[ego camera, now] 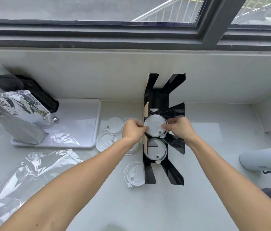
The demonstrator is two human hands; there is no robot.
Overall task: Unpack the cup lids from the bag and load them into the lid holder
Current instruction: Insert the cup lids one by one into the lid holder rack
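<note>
- Two hands pinch one lid [154, 125]: left hand [134, 130] at its left rim, right hand [178, 128] at its right, fingers curled.
- Lid sits over the lid holder [176, 110] middle slot; near slot holds a loaded stack [155, 150].
- Remaining: loose lids [134, 174] on the counter [214, 180] beside the holder; far slot appears empty. Clear bag [23, 177] lies left.
</note>
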